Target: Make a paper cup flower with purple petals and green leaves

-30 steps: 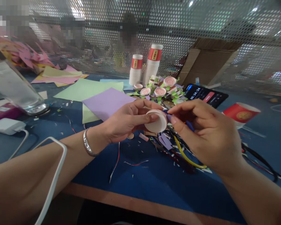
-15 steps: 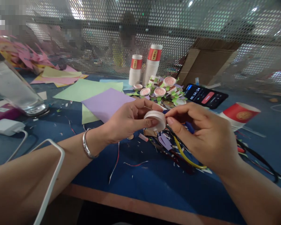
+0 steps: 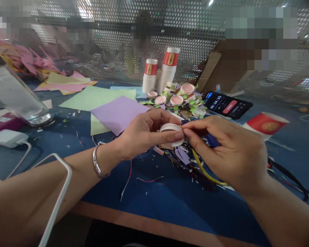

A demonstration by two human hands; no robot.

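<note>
My left hand [image 3: 154,132] is closed around a shallow white round piece [image 3: 170,127] that looks like the cut-off bottom of a paper cup. Its thumb lies across the front, and the other fingers are behind. Thumb and forefinger of my right hand [image 3: 221,147] are pinched together at the piece's right edge; anything small between them is hidden. Just beyond both hands is a pile of similar round pieces [image 3: 176,100] with red print and green paper bits. Purple paper scraps [image 3: 182,155] and a yellow curved strip [image 3: 203,171] lie beneath my hands on the blue table [image 3: 154,199].
Two stacks of paper cups [image 3: 167,75] stand behind the pile. To the right are a phone [image 3: 228,104] running a timer and a tipped red-and-white cup [image 3: 266,125]. Purple paper [image 3: 119,113], green paper [image 3: 90,99] and a glass [image 3: 20,92] are on the left. A white cable [image 3: 57,192] crosses my left forearm.
My left thumb has slid right across the front of the white piece, and the piece has turned slightly. My right fingers stay pinched at its edge.
</note>
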